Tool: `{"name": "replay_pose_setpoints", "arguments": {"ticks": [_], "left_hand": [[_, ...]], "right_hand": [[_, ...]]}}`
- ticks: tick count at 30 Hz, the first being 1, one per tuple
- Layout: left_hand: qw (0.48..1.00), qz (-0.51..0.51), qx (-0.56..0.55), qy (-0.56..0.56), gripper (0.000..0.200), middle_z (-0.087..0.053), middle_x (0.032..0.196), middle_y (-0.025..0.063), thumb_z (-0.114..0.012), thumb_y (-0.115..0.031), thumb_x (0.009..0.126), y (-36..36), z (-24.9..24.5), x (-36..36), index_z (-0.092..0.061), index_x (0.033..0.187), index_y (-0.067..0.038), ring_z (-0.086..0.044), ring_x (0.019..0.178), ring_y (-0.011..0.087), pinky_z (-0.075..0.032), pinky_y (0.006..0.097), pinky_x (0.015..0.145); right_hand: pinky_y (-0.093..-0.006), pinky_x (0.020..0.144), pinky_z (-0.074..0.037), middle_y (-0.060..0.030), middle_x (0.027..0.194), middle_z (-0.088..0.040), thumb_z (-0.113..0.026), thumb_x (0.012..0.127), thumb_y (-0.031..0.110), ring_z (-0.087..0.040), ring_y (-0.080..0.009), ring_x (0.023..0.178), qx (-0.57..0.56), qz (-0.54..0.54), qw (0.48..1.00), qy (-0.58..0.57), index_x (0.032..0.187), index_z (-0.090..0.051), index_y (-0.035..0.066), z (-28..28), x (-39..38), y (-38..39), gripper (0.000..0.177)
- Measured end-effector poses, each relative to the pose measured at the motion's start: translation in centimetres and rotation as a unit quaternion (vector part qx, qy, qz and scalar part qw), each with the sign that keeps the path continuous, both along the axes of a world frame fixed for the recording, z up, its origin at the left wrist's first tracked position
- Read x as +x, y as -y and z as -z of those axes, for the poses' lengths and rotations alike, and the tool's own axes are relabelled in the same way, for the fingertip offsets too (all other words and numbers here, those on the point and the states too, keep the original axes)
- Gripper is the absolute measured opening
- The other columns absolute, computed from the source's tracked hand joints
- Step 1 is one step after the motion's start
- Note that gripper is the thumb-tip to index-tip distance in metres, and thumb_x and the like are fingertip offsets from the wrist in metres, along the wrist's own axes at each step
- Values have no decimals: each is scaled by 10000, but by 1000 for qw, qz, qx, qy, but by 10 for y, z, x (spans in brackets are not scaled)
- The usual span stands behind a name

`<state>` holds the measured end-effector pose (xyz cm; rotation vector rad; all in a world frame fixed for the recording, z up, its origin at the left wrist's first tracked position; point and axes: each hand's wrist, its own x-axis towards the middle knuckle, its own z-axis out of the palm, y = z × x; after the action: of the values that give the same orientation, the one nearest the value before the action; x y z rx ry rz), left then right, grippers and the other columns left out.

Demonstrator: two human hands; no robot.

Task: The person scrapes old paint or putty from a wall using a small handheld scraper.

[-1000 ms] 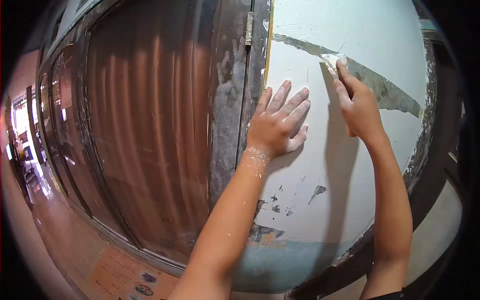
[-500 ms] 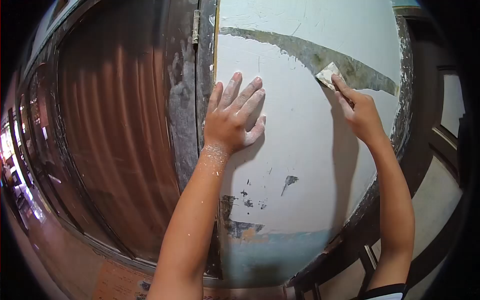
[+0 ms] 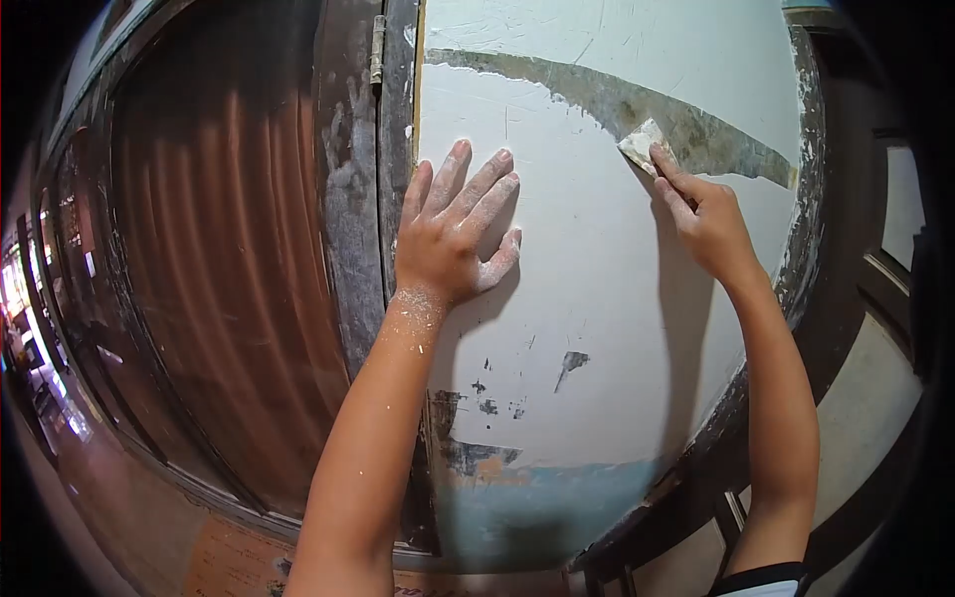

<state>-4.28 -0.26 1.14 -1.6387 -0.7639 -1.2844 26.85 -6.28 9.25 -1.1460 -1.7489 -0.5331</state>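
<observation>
My left hand point(image 3: 453, 224) lies spread against the white wall point(image 3: 587, 269), its fingertips dusted with white powder. Flecks of the same white cling to my left wrist. In my right hand point(image 3: 701, 204) is a putty knife point(image 3: 647, 144) smeared with white, my fingers closed around it. Its blade meets the lower edge of a bare grey strip point(image 3: 696, 134) that curves across the wall. Much of the handle is hidden by my fingers. Below my hands the white surface has small dark bare spots point(image 3: 572, 366).
To the left is a dark wooden door frame point(image 3: 348, 199) with a hinge point(image 3: 377, 50) and a brown curtain point(image 3: 229, 269) behind glass. Dark panelled woodwork point(image 3: 865, 298) borders the right side. Printed cardboard point(image 3: 234, 562) lies on the floor at lower left.
The putty knife and my right hand have shifted slightly left and up along the strip's lower edge. My left hand stays pressed on the wall; the view has shifted slightly.
</observation>
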Motion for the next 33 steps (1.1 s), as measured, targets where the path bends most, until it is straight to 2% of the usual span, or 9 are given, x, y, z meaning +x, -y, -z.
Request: {"name": "replay_pose_setpoints", "arguments": {"ticks": [6, 7, 12, 16, 18, 22, 26, 27, 33], "left_hand": [[1000, 4, 6, 4, 554, -559, 1610, -47, -749, -338, 855, 1, 1, 2, -689, 1395, -231, -393, 1575, 292, -279, 564, 1279], [1000, 4, 5, 5, 551, -558, 1610, -49, -749, -341, 857, 1, 1, 2, -691, 1394, -236, -390, 1576, 291, -277, 564, 1279], [1000, 7, 6, 6, 546, -559, 1608, -52, -753, -347, 859, -1, 0, 1, -697, 1393, -243, -378, 1581, 289, -263, 559, 1287], [1000, 4, 1, 6, 551, -551, 1616, -53, -754, -347, 859, 2, 0, 1, -696, 1397, -242, -392, 1574, 295, -262, 558, 1287], [1000, 6, 7, 7, 550, -553, 1614, -53, -756, -345, 857, 0, 0, 0, -698, 1394, -243, -398, 1570, 297, -264, 557, 1286], [1000, 6, 2, 7, 552, -557, 1611, -57, -759, -342, 857, 1, 1, 2, -697, 1396, -246, -401, 1569, 298, -267, 557, 1285], [1000, 9, 8, 8, 553, -557, 1610, -51, -758, -343, 857, -1, 0, 0, -695, 1397, -239, -400, 1570, 298, -266, 562, 1283], [1000, 14, 13, 6, 556, -560, 1608, -47, -758, -342, 856, -1, 1, 0, -693, 1398, -236, -401, 1569, 298, -265, 563, 1283], [1000, 6, 1, 4, 567, -547, 1619, -45, -758, -335, 854, 1, 1, 1, -682, 1407, -236, -391, 1574, 299, -264, 560, 1283]], "right_hand": [[-373, 842, -544, -269, 1052, -735, -660, 1037, 224, -696, -398, 827, -5, -1, 1000, -17, 1424, -681, 242, -2, -7, -1, 388], [-366, 845, -546, -263, 1043, -739, -661, 1039, 223, -699, -384, 820, 48, -70, 996, -17, 1420, -683, 235, 3, 1, -15, 382], [-348, 834, -541, -254, 1000, -743, -654, 1042, 224, -674, -361, 782, 62, -59, 996, 13, 1437, -669, 245, 1, 7, -24, 396], [-357, 772, -525, -269, 937, -709, -649, 1042, 245, -589, -375, 715, 43, -32, 999, 11, 1442, -665, 256, 1, 4, -21, 400], [-354, 746, -513, -276, 896, -677, -653, 1042, 243, -537, -350, 683, 75, -61, 995, 17, 1441, -666, 256, 2, 4, -25, 399], [-346, 746, -510, -269, 918, -696, -663, 1041, 234, -524, -309, 671, 18, -37, 999, -3, 1433, -671, 246, -5, -6, -11, 392], [-357, 779, -530, -264, 937, -716, -667, 1040, 242, -619, -354, 711, 112, -88, 989, 25, 1435, -667, 244, 1, 7, -37, 395], [-360, 813, -541, -260, 998, -737, -664, 1042, 245, -678, -371, 776, 54, -64, 997, 5, 1434, -669, 245, -2, -2, -21, 393], [-366, 805, -543, -256, 1014, -744, -665, 1039, 238, -680, -354, 760, 69, -67, 995, 5, 1434, -668, 253, -2, -2, -26, 395]]}}
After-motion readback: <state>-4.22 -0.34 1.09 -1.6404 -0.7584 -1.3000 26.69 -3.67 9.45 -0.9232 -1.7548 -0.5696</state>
